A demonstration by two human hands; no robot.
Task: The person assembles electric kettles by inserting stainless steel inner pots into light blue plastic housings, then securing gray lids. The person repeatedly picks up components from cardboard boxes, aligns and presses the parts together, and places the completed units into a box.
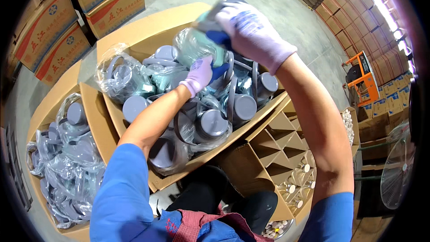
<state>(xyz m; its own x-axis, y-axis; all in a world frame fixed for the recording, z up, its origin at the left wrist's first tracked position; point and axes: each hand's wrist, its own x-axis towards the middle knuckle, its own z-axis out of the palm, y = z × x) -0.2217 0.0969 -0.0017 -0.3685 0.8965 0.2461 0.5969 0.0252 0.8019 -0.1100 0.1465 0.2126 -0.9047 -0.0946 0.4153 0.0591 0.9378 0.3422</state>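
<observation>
My right hand, in a white glove with a blue palm, is raised over the far side of a large open carton. It grips a grey-and-teal thermos casing, blurred by motion. A clear plastic bag hangs around the casing's lower part. My left hand, gloved alike, is lower and nearer, its fingers closed at the bag's lower edge; the exact hold is partly hidden. Beneath both hands, the carton is full of bagged casings with round grey lids and grey handles.
Another carton of bagged grey parts stands at left. To the right, a divided carton holds several glass liners. Printed cartons are stacked far left. An orange metal frame and a fan stand at right.
</observation>
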